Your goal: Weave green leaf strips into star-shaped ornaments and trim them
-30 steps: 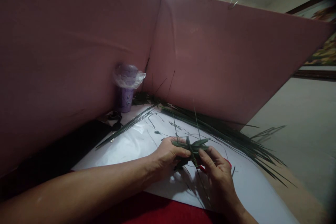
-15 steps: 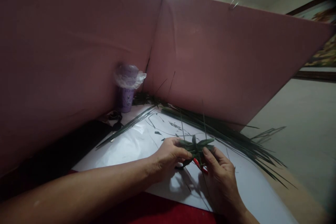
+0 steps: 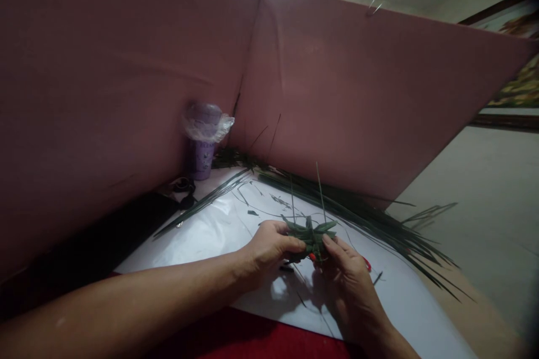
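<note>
- Head view, lower centre: left hand (image 3: 273,244) and right hand (image 3: 348,262) both pinch the folded leaf piece (image 3: 310,235).
- Probably best: even pressure, without bending its upright strands (image 3: 321,193).

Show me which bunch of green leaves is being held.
The small crossed bunch, pinched by the left hand and right hand. The thick long bunch lies along a pink panel, the thin one near the purple cup; neither is touched.

Left hand (image 3: 272,248) and right hand (image 3: 350,266) hold green leafwork (image 3: 310,237); white sheet (image 3: 197,244) below.
</note>
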A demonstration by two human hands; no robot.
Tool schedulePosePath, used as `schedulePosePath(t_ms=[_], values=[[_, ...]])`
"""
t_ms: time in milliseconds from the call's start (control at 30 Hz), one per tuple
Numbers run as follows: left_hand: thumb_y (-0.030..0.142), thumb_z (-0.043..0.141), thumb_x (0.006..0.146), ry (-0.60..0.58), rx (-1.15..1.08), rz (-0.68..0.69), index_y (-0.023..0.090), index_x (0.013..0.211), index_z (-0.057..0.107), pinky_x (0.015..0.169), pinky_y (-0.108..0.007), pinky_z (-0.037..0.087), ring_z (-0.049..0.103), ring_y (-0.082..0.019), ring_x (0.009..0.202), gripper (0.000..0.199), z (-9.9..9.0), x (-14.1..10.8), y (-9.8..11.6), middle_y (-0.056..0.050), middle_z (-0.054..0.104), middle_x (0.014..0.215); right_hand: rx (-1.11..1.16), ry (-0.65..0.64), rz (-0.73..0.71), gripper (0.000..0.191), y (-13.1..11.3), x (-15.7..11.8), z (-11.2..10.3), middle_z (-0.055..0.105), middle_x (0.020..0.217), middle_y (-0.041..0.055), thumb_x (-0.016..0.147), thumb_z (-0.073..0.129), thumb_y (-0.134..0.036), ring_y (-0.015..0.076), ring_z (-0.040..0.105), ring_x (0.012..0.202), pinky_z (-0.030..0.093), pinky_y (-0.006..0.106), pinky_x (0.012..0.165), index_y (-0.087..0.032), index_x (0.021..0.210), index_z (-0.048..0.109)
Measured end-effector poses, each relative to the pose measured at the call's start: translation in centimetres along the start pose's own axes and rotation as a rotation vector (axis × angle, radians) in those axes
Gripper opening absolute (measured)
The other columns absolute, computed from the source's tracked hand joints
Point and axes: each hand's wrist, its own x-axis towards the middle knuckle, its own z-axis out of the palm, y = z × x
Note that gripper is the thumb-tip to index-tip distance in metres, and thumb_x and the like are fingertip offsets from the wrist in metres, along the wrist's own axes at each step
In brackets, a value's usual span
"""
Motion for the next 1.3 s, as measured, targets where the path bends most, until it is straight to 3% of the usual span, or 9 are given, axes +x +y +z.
schedulePosePath(t_ms=[500,933,1300], values=[[0.012,0.066,0.052,0.078,0.022,-0.051,0.009,0.071,0.064,0.058,-0.024,0.037,0.054,-0.011,0.056,0.019,0.3,-0.3,0.3,-0.002,0.058,0.060,0.008,-0.007,-0.083,0.018,0.6,0.4,-0.5,0.068,0.082,0.0026,0.073,0.072,-0.028,0.0146,0.061,0.076,0.050,0.024,0.071,-0.017,0.087,0.068],[0.011,0.066,0.051,0.096,-0.013,-0.132,0.009,0.073,0.061,0.054,-0.024,0.035,0.054,-0.012,0.056,0.023,0.4,-0.3,0.6,-0.005,0.062,0.068,-0.273,0.018,-0.188,0.017,1.1,0.4,-2.2,0.054,0.067,-0.0032,0.077,0.068,-0.035,0.0106,0.047,0.059,0.044,0.025,0.060,-0.020,0.085,0.066],[0.012,0.067,0.054,0.077,-0.003,-0.134,0.008,0.077,0.063,0.056,-0.025,0.037,0.054,-0.011,0.055,0.023,0.0,-0.2,0.3,-0.005,0.061,0.068,-0.279,0.033,-0.172,0.021,0.8,0.2,-1.7,0.062,0.076,0.0002,0.076,0.069,-0.037,0.0132,0.055,0.066,0.044,0.025,0.063,-0.020,0.086,0.065]])
